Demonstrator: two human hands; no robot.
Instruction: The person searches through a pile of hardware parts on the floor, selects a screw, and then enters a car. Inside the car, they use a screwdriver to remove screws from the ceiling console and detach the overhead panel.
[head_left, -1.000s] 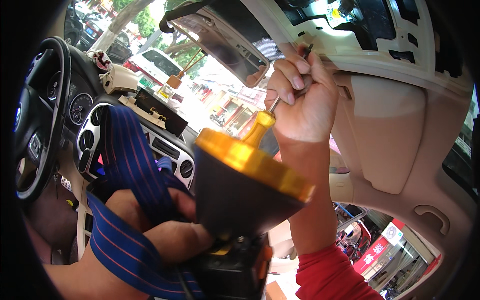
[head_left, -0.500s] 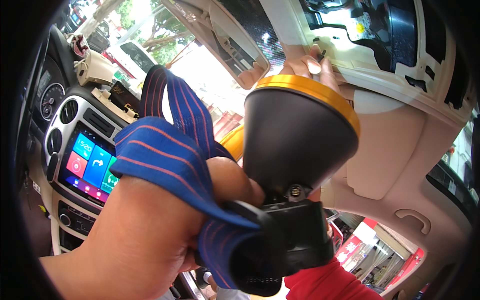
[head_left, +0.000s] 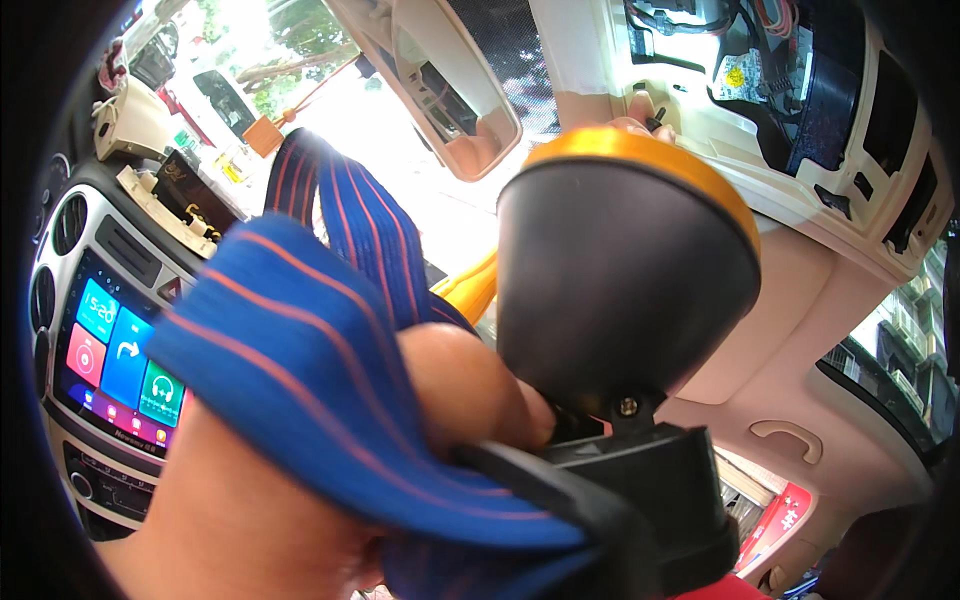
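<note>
Head | 1 headlamp (head_left: 625,290) w/ 1 blue strap (head_left: 330,380), gripped by left hand (head_left: 330,470) | right hand (head_left: 640,112) mostly hidden, grip can't tell

matt plastic headlamp (head_left: 625,290), woven cloth strap (head_left: 300,340)

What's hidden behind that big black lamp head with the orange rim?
Behind the lamp head, fingertips of the right hand peek over its orange rim, up at the opened roof console. The rest of that hand is covered. The left hand grips the lamp's blue striped strap.
</note>
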